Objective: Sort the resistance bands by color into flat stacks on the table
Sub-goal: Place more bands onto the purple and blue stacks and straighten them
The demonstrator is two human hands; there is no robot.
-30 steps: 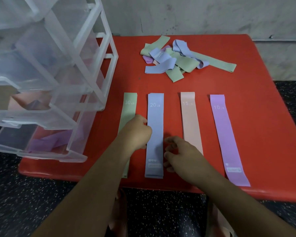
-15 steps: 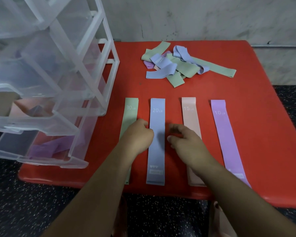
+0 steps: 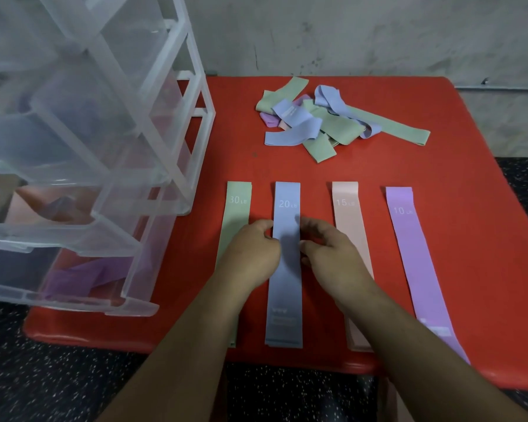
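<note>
Four bands lie flat, side by side, on the red table (image 3: pixel 476 178): a green band (image 3: pixel 237 202) marked 30 LB, a blue band (image 3: pixel 284 300) marked 20 LB, a pink band (image 3: pixel 345 208) marked 15 LB and a purple band (image 3: pixel 409 239) marked 10 LB. My left hand (image 3: pixel 250 251) sits at the blue band's left edge with curled fingers pinching it, and it covers part of the green band. My right hand (image 3: pixel 329 254) pinches the blue band's right edge with curled fingertips, and its wrist covers part of the pink band. A tangled pile of bands (image 3: pixel 326 126), green, blue, purple and pink, lies at the back.
A clear plastic drawer unit (image 3: pixel 104 153) stands on the table's left side, its lower drawers pulled out with purple and pink bands inside. A grey wall runs behind the table. Speckled dark floor shows below the near edge.
Both hands slid away from me along the blue band. My right hand came in from the gap beside the pink band to the blue band's right edge.
</note>
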